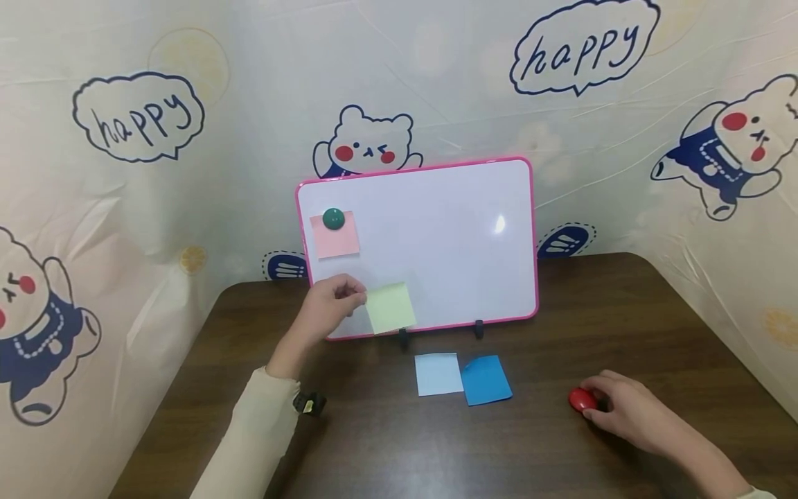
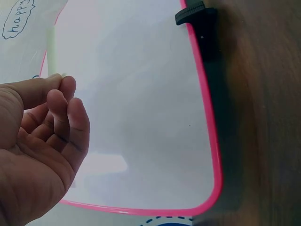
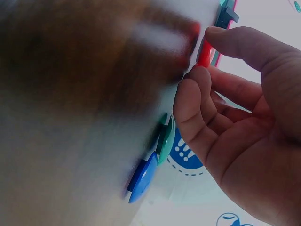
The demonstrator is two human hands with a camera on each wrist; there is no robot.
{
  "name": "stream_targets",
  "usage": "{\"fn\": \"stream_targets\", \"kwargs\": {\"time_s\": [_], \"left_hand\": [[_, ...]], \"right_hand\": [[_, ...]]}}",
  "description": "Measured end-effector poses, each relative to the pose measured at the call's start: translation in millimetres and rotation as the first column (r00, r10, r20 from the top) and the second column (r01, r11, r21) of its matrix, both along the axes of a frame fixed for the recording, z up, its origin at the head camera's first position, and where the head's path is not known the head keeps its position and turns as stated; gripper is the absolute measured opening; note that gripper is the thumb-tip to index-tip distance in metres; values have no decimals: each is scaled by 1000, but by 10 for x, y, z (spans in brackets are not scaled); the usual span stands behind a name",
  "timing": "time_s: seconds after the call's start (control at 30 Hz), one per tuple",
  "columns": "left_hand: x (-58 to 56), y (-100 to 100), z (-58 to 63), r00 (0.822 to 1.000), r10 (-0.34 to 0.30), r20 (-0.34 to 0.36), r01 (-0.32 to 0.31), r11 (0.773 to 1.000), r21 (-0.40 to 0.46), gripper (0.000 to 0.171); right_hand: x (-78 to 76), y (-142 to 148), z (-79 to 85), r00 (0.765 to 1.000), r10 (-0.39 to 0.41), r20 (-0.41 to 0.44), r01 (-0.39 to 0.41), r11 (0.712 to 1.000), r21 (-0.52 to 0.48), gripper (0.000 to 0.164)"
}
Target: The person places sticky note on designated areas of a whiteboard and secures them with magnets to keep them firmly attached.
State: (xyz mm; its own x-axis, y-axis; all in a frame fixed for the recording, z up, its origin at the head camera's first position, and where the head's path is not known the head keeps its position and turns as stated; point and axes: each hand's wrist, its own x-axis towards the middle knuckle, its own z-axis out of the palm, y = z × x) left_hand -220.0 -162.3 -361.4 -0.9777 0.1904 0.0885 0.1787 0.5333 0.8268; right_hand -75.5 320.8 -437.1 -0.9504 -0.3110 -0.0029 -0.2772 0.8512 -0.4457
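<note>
My left hand (image 1: 333, 305) pinches the left edge of a pale green sticky note (image 1: 391, 308) between thumb and fingertip, in front of the lower left of a pink-framed whiteboard (image 1: 449, 235). From the left wrist camera that note (image 2: 51, 49) shows almost edge-on. Higher on the board, a round green magnet (image 1: 333, 219) sits over a pink sticky note (image 1: 337, 244). At the right of the table, my right hand (image 1: 630, 409) grips a round red magnet (image 1: 582, 399) between thumb and fingers, low over the wood.
A light blue sticky note (image 1: 438, 375) and a darker blue one (image 1: 487, 380) lie side by side before the board. Black feet (image 1: 479, 329) support it. The right wrist view shows a green magnet (image 3: 166, 140) and a blue magnet (image 3: 143, 178) on the table (image 1: 386, 443).
</note>
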Motion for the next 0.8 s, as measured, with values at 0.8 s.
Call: {"fn": "stream_targets", "kwargs": {"time_s": [0.8], "left_hand": [[-299, 79, 310, 994, 94, -48, -96, 995, -33, 17]], "right_hand": [[8, 25, -2, 1000, -16, -4, 16, 1000, -18, 32]]}}
